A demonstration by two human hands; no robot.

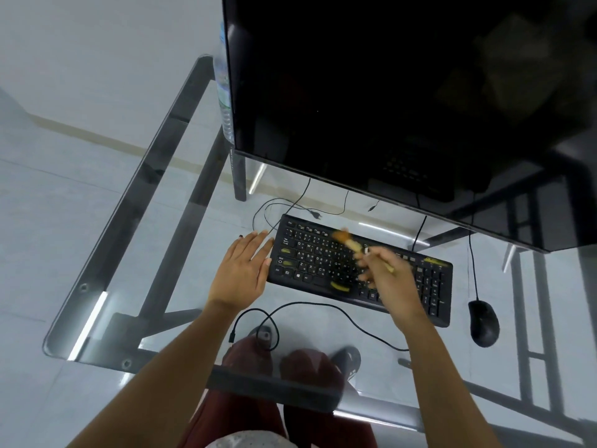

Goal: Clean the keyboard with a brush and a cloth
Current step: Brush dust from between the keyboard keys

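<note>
A black keyboard (323,260) lies on the glass desk, slanted down to the right, with yellow marks on some keys. My right hand (387,276) hovers over its middle and grips a small brush (350,242). The brush's tan bristles are blurred over the upper key rows. My left hand (242,270) lies flat with straight fingers at the keyboard's left edge, fingertips touching its side. No cloth is in view.
A large dark monitor (403,101) stands behind the keyboard. A black mouse (483,323) sits to the right. A loose black cable (323,310) loops along the glass desk (135,221) in front. A plastic bottle (224,88) stands left of the monitor.
</note>
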